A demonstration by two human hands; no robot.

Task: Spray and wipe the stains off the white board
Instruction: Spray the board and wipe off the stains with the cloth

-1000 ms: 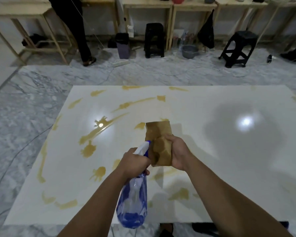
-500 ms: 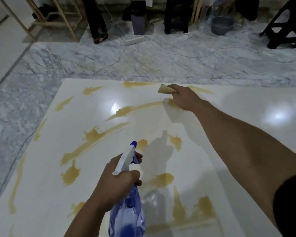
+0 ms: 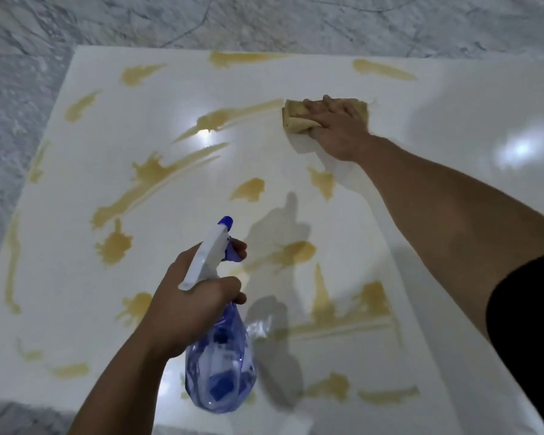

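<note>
A soft, pliable cloth point(image 3: 299, 116) is pressed flat under the open right hand point(image 3: 336, 127) on the glossy white board point(image 3: 453, 98). The light spray bottle point(image 3: 217, 365) is gripped at its neck by the closed left hand point(image 3: 189, 306).

bare white board point(image 3: 453, 127) lies open at 2 o'clock of the right hand point(image 3: 336, 127); spray bottle point(image 3: 219, 350) occupies 6 o'clock.

one board point(image 3: 421, 215), one bottle point(image 3: 219, 368), one cloth point(image 3: 297, 119)
</note>
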